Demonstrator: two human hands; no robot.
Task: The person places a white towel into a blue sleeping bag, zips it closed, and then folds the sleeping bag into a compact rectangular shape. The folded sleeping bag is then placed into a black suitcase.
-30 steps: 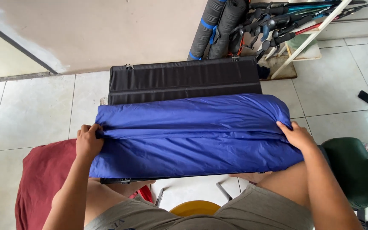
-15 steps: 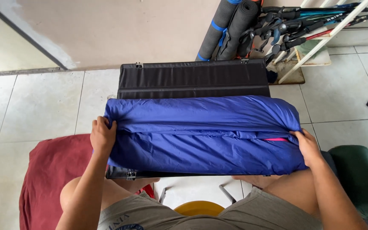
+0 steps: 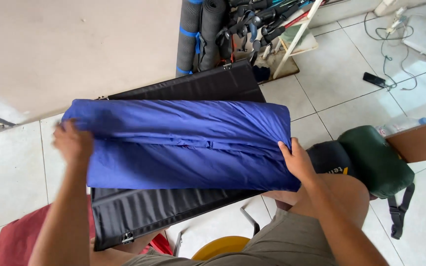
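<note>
A folded blue padded fabric (image 3: pixel 183 143), like a sleeping bag, lies across a black fabric-covered flat case (image 3: pixel 173 207) on my lap. My left hand (image 3: pixel 72 143) is blurred and rests at the fabric's left end, fingers curled on its edge. My right hand (image 3: pixel 297 160) presses on the fabric's right end, fingers gripping the lower corner. A seam or zipper line runs along the middle of the fabric.
A green stuff sack (image 3: pixel 375 160) with a strap sits at my right knee. A dark red bag (image 3: pixel 11 241) lies at lower left. Rolled mats (image 3: pixel 200 34) and several poles lean at the wall. A yellow stool (image 3: pixel 218 249) is below me. Cables and a small black device (image 3: pixel 373 79) lie on the tiled floor.
The view has tilted and more of the black case shows below the fabric. The blue fabric has shifted away from me, and my left hand moved quickly along its left end.
</note>
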